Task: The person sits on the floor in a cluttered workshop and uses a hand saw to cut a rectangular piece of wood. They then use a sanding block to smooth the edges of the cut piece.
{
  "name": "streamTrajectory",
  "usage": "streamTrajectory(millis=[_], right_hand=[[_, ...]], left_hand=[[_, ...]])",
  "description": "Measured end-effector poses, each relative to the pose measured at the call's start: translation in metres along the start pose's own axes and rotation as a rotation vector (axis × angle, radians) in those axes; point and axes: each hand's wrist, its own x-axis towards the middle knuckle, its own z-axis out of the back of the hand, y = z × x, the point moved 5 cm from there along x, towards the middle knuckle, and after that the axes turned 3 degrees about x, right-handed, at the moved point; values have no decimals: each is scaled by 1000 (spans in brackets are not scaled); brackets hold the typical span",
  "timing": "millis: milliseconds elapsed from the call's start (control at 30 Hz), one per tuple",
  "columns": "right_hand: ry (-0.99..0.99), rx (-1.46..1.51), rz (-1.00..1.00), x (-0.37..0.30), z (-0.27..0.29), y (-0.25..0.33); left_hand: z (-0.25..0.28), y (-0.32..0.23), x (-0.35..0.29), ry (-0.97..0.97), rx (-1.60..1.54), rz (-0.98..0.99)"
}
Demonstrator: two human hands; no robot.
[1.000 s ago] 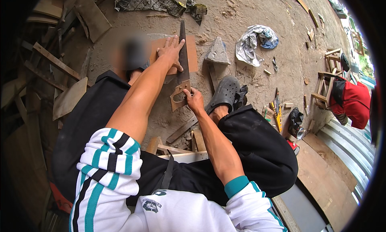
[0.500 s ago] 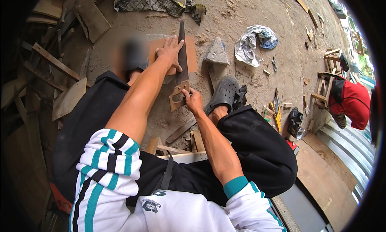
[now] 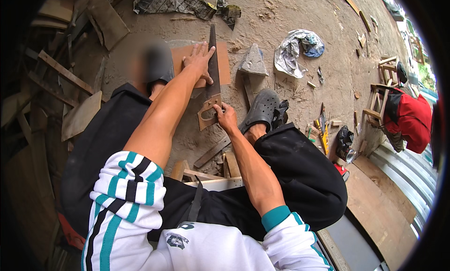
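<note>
Hands (image 3: 197, 63) (image 3: 227, 116): left flat, handsaw (image 3: 214, 70) in right

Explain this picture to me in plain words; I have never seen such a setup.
There is no machine here: a person works with two bare hands. The view comes from a wide fisheye camera on the person's head, looking down, so straight edges bend toward the rim. The left hand lies spread on a brown board. The right hand holds a handsaw by its handle. On the ground nearby are a grey block and a crumpled sheet.
</note>
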Motion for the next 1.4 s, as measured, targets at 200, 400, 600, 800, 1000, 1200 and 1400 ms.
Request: streamTrajectory(millis=[200,400,600,800,1000,1200,1400], right_hand=[[-78,68,-15,6,2,-11],[-275,-3,64,52,31,-9],[-191,-83,-158,67,39,2],[205,-108,-179,33,14,-10],[276,-140,-13,29,16,-3],[255,-145,88,28,13,-8],[233,-172,159,30,8,-11]], left_hand=[[-3,1,1,-6,-15,8],[-4,2,1,-41,16,-19],[-6,3,3,-35,21,-50],[-17,6,16,-95,44,-53],[-20,7,21,-63,54,-50],[-20,5,22,-64,40,-56],[-18,6,19,-77,33,-74]])
